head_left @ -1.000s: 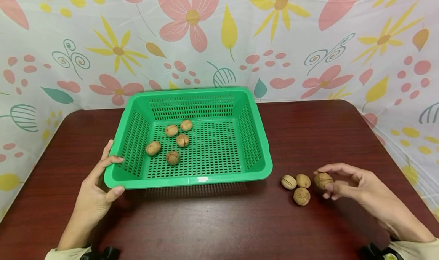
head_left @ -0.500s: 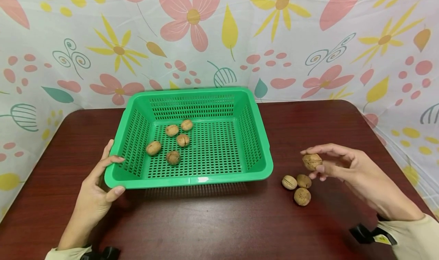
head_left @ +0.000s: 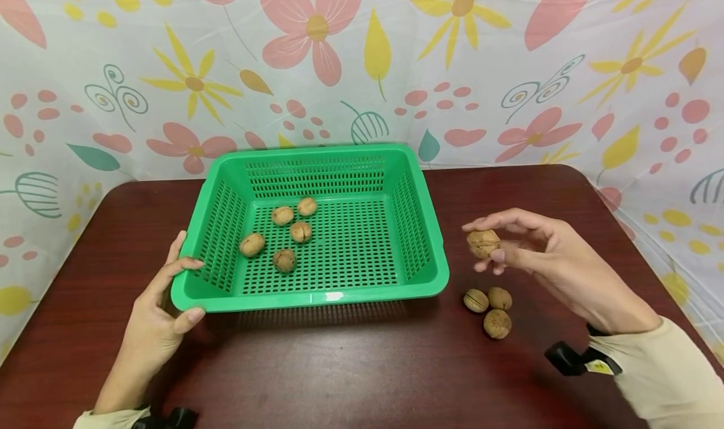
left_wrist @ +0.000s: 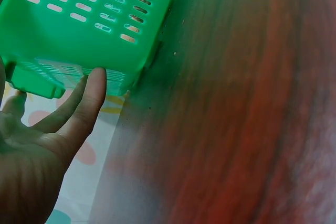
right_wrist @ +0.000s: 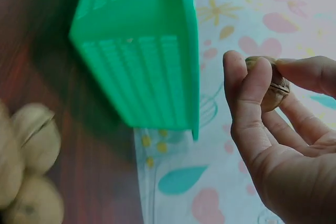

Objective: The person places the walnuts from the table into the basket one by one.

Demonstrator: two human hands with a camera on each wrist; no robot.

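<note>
From where I stand, the person's right hand (head_left: 560,259) has a walnut (head_left: 482,244) pinched between thumb and fingertips, and the grip is closed firmly enough to carry it clear of the worktop (head_left: 339,372), just beyond the right side of a green basket (head_left: 418,291). Over on the other side, the left hand (head_left: 149,319) grips the basket at its near left corner, the thumb on the front rim and the fingers reaching over the left rim. Inside the basket I count five loose walnuts (head_left: 301,232), all in the left and middle part of the slotted floor: two side by side towards the back, one just in front of them, one off to the left, and a darker one nearest the front. Three more walnuts (head_left: 498,324) sit close together on the dark red wood, right of the basket's near corner, two side by side and one nearer the person. A white cloth (head_left: 317,121) printed with pink and yellow flowers hangs behind it all. Both arms wear pale sleeves (head_left: 662,372).
</note>
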